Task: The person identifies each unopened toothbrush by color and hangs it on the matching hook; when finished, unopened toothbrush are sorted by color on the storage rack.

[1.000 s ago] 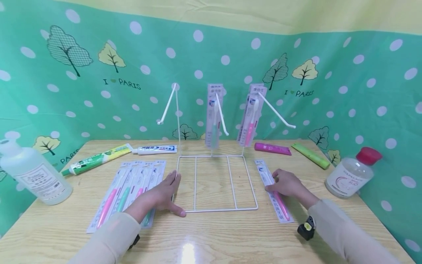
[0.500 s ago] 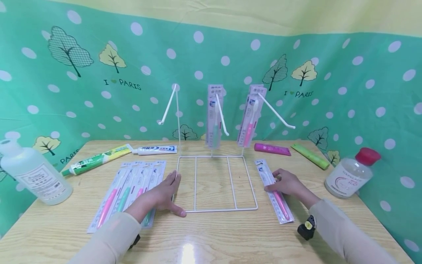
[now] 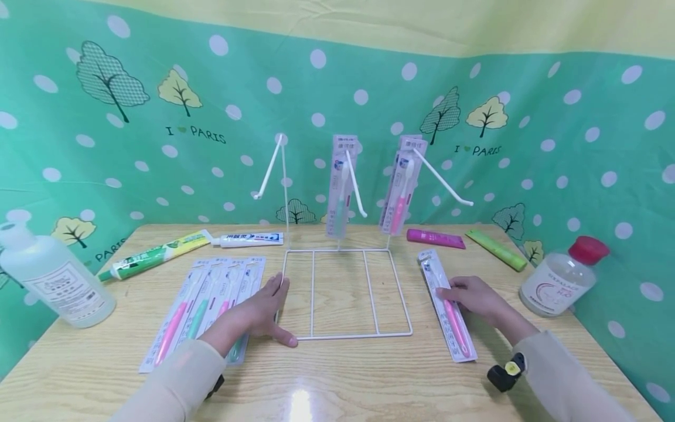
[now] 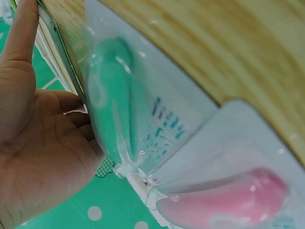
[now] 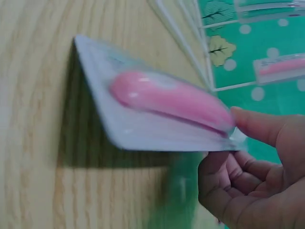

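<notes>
Pointing head (image 3: pixel 435 278) away, the held toothbrush (image 3: pixel 452 316) slants left.

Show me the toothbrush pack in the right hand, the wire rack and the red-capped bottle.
Held toothbrush pack (image 3: pixel 451 313), head view: on its pink handle.
Wire rack (image 3: pixel 343 337), head view: on its base's front bar.
Red-capped bottle (image 3: pixel 554 290), head view: on its label.

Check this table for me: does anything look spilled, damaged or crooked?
Nothing looks spilled or damaged. Slightly crooked, though: the toothbrush packs on the right-hand hook of the white wire rack hang at a slant, and the front one doesn't line up with what's behind it.
</notes>
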Available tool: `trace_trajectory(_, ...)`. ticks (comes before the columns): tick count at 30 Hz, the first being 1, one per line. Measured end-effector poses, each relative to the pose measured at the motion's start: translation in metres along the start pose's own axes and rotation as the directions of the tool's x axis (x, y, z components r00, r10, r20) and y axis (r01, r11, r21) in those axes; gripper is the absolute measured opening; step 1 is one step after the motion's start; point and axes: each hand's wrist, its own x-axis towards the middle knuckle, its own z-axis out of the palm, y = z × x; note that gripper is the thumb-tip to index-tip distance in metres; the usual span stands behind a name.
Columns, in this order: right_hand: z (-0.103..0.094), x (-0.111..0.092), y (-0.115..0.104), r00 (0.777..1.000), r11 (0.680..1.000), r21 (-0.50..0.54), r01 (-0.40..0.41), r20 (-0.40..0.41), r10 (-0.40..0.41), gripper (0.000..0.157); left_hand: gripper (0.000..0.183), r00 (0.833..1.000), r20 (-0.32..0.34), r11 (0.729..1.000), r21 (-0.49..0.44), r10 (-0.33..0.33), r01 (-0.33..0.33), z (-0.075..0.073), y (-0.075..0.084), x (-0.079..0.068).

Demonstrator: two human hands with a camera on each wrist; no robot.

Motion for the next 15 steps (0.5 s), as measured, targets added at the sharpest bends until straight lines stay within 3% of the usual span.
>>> trace_trajectory(5, -0.011, -0.017, -0.003, 0.997, 0.987, 0.141, 0.075, 0.002, -0.076, 0.060, 0.128, 1.000, 0.004, 1.000, 0.004, -0.003, 0.003, 0.000, 0.000, 0.001)
trace_trajectory(9, -0.021, -0.034, -0.009, 0.994, 0.978, 0.179, 0.106, -0.042, -0.100, 0.062, 0.128, 1.000, 0.003, 1.000, -0.003, 0.003, -0.003, 0.000, 0.000, 0.001)
trace_trajectory(15, -0.030, -0.061, -0.021, 0.975, 0.956, 0.204, 0.212, -0.104, -0.194, 0.050, 0.129, 1.000, 0.001, 1.000, 0.007, 0.000, 0.000, 0.001, -0.002, 0.001)
